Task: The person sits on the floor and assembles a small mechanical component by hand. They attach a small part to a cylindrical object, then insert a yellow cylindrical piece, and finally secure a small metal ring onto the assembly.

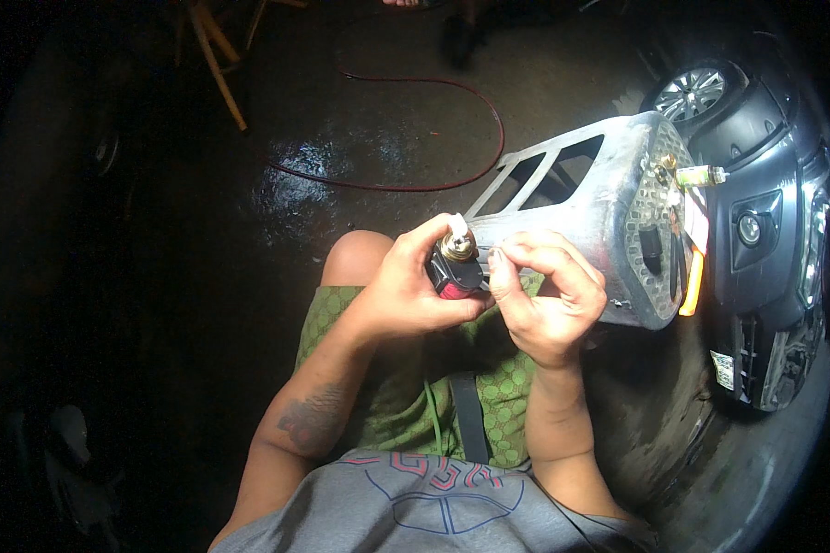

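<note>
My left hand (401, 290) is wrapped round a black and red box vape (453, 278), held upright above my lap. On its top sits a round, brass-coloured atomizer base (457, 246), uncovered, with a tuft of white cotton (457, 224) sticking up from it. Close beside the atomizer, on its right, my right hand (553, 290) pinches thumb and forefinger together. Whatever lies between those fingertips is too small to make out.
To my right stands a grey plastic stool (650, 184). Its top carries a small liquid bottle (701, 176), a black cylindrical piece (650, 243) and an orange-handled tool (693, 284). Beyond is a dark car (756, 221). A red hose (415, 189) curves over the wet floor; wooden legs (217, 64) stand far left.
</note>
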A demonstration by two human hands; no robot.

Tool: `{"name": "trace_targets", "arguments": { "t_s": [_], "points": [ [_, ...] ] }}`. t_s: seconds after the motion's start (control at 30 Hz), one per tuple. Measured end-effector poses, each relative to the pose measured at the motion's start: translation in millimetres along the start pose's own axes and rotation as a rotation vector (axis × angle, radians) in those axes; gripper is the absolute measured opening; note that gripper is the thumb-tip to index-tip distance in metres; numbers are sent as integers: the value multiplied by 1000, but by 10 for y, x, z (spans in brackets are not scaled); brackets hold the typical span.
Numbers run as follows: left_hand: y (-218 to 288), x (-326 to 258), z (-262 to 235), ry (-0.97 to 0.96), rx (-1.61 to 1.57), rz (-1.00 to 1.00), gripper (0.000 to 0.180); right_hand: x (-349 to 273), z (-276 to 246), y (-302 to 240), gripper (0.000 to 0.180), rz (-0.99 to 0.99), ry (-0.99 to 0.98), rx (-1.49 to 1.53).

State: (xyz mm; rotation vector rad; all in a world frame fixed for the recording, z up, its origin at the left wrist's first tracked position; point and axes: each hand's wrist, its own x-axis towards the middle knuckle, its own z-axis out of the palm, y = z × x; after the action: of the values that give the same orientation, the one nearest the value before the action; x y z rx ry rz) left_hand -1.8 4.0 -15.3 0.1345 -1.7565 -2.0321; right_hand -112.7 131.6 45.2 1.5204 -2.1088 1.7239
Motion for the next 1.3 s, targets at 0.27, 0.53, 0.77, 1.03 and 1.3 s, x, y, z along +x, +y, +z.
{"name": "trace_targets", "arguments": {
  "t_s": [0.27, 0.53, 0.77, 1.03, 1.3],
  "points": [
    [6, -3, -31, -17, 8, -27, 43, -3, 85, 28, 14, 15, -13, 96],
    [12, -3, -32, -6, -39, -38, 45, 2, 88, 38, 15, 8, -1, 116],
    [-7, -5, -24, 4, -24, -39, 44, 6, 104, 37, 14, 15, 44, 111],
    [-15, 10, -31, -13, -20, -24, 43, -4, 84, 60, 13, 46, -8, 147],
    [64, -90, -73, 28, -274, -281, 74, -24, 44, 117, 13, 71, 83, 168]
  ]
}}
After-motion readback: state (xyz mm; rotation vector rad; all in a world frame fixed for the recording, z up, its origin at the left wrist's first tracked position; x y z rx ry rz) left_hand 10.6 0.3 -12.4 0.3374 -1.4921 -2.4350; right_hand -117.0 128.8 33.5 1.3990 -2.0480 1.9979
